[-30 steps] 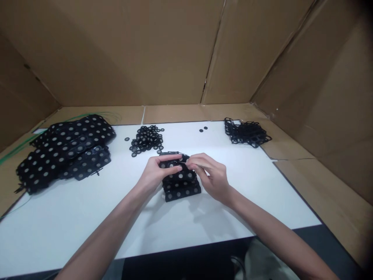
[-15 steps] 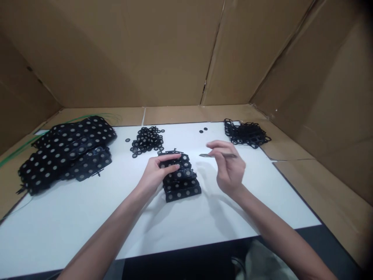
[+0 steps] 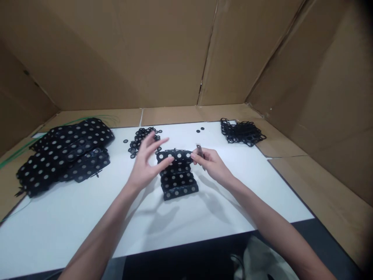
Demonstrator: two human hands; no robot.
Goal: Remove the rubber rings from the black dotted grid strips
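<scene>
In front of me lies a strip of black sheet with rows of pale grey dots (image 3: 177, 179), folded or ridged across its width. My left hand (image 3: 147, 163) is open above its left end, fingers spread, the thumb tip over the top row; whether it touches cannot be made out. My right hand (image 3: 210, 161) is closed at the strip's upper right corner, thumb and fingertips at the edge. A slim grey metal tool (image 3: 199, 149) is held in the same hand, its flat end pointing up; its exact kind is unclear.
A heap of larger black dotted sheets (image 3: 67, 155) lies at the left. Behind my left hand is a pile of small black rings with grey centres (image 3: 142, 136). Two dark discs (image 3: 198, 131) and a tangle of black loops (image 3: 243, 132) lie farther right. Cardboard walls (image 3: 140, 54) enclose the white table.
My left hand has let go of the strip and lifted, fingers spreading. My right hand has moved left to the strip's corner, turning the tool upright. The strip's top row now lies flatter.
</scene>
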